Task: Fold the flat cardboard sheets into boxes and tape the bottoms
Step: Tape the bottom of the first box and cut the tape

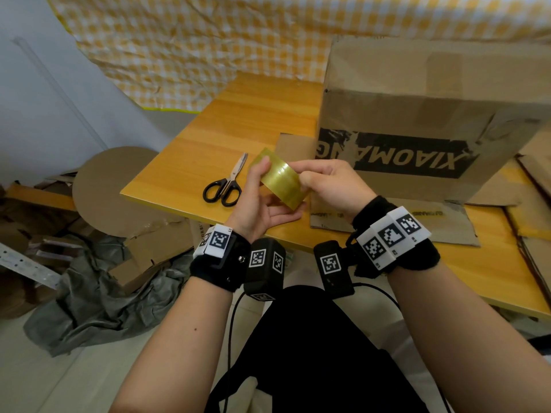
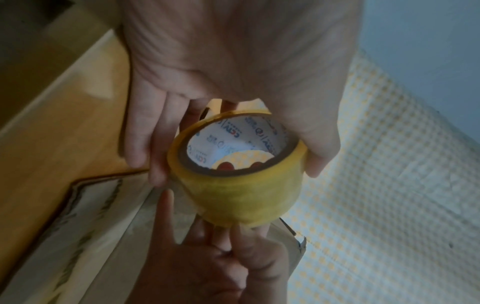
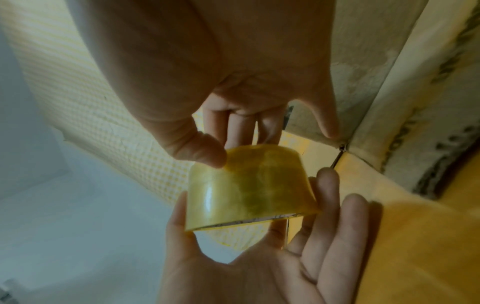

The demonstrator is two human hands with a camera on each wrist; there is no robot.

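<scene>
Presently my left hand (image 1: pixel 258 201) and right hand (image 1: pixel 329 181) each gripped the yellow tape roll (image 1: pixel 280 181) between thumb and fingers, above the desk's (image 1: pixel 190 150) near edge, beside the scissors (image 1: pixel 226 186).

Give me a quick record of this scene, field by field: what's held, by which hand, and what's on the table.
held item: roll of yellow tape
left hand: grips the roll, thumb on top
right hand: fingers pinch the roll's far side
scissors: lying closed on the wooden table, untouched
folded box: standing on the table, print upside down
flat cardboard: under the box
</scene>
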